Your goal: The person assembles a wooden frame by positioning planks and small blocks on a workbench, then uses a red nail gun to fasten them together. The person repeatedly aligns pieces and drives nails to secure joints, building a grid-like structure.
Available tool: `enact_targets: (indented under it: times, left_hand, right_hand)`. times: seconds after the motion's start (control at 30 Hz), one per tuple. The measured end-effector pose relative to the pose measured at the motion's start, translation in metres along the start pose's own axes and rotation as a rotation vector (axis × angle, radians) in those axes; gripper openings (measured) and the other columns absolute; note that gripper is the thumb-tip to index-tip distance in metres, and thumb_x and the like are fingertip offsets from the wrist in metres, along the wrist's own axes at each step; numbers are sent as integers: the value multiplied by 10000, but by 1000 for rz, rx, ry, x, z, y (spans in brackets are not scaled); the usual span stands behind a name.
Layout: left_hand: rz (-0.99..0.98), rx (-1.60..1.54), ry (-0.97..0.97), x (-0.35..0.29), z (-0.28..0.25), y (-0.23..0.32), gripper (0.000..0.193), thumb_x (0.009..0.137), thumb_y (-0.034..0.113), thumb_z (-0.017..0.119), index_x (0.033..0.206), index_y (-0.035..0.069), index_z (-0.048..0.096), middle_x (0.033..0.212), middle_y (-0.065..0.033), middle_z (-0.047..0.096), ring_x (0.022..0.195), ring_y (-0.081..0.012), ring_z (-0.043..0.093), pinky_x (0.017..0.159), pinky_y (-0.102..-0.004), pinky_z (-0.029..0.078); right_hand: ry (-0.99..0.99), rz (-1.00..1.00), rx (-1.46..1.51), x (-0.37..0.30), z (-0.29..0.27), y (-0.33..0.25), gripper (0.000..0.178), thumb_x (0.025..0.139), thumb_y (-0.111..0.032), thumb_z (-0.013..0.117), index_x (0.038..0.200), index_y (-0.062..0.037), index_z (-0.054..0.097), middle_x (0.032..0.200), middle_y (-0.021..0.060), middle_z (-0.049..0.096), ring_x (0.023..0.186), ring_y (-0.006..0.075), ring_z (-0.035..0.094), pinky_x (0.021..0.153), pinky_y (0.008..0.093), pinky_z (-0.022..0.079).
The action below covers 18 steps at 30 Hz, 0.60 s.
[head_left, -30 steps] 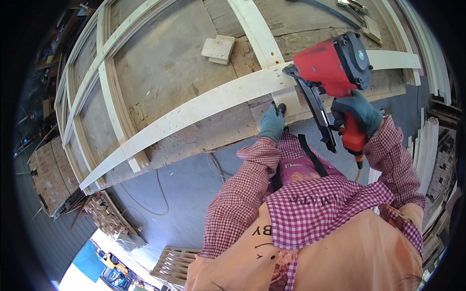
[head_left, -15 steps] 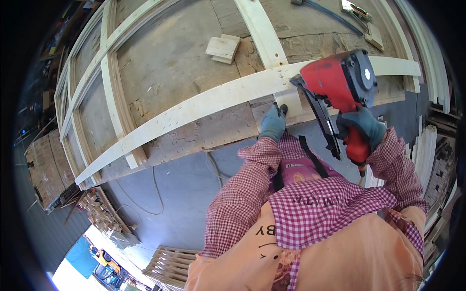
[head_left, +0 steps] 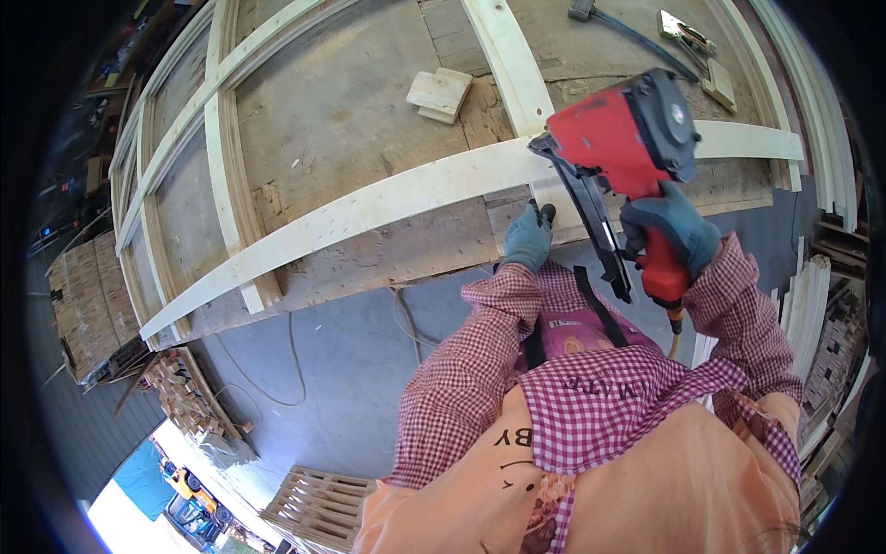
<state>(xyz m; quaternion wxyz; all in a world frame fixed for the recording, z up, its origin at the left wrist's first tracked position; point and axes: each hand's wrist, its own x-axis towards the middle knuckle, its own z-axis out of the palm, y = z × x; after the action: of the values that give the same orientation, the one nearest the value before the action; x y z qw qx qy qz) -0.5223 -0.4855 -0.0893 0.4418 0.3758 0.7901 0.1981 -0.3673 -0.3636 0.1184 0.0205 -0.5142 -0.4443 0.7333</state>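
My gloved right hand (head_left: pixel 672 229) is wrapped round the handle of a red and black nail gun (head_left: pixel 614 134), whose magazine slants down toward my body. Its nose sits over the long pale wooden strip (head_left: pixel 415 187), where the strip crosses an upright slat (head_left: pixel 522 88). I cannot tell whether nose and wood touch. Just below that crossing, my gloved left hand (head_left: pixel 528 240) is closed at the left edge of the slat's near end (head_left: pixel 556 210), with dark fingertips against the wood. The nail gun hides part of the strip.
Two stacked wood blocks (head_left: pixel 440 94) lie on the worn table boards. A hammer (head_left: pixel 637 39) and another wood block (head_left: pixel 719 86) lie at the far right. Framework slats (head_left: pixel 224 166) cross at left. A hose (head_left: pixel 297 369) trails over the grey floor; a pallet (head_left: pixel 318 508) stands below.
The nail gun has moved left along the strip, its nose now nearer the crossing's left side. My left hand keeps its place at the slat's end. The whole view has shifted slightly.
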Motion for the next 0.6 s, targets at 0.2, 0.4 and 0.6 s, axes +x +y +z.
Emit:
enact_targets:
  times: [0.2,0.4,0.6]
  left_hand:
    - [-10,-6,5,1,2,5,418,946,395,445,1101,20,544,1032,-269,635,974,-438,600,851,-505,461]
    - [0,-4,-12,2,5,-2,414,944,392,445,1096,22,552,1044,-265,636,978,-434,602,849,-501,463]
    - [-15,-5,-25,3,4,-2,407,939,384,453,1092,20,552,1038,-263,637,973,-433,604,845,-501,466]
  right_hand:
    - [24,-40,-106,10,6,7,106,772,-87,589,724,6,574,593,77,556,499,165,545,481,295,441]
    - [87,-6,-92,5,14,12,103,776,-79,572,711,0,566,588,68,550,495,161,540,470,300,438]
    - [120,-104,-204,2,15,25,100,782,-79,569,721,0,566,594,71,558,487,171,543,461,306,450]
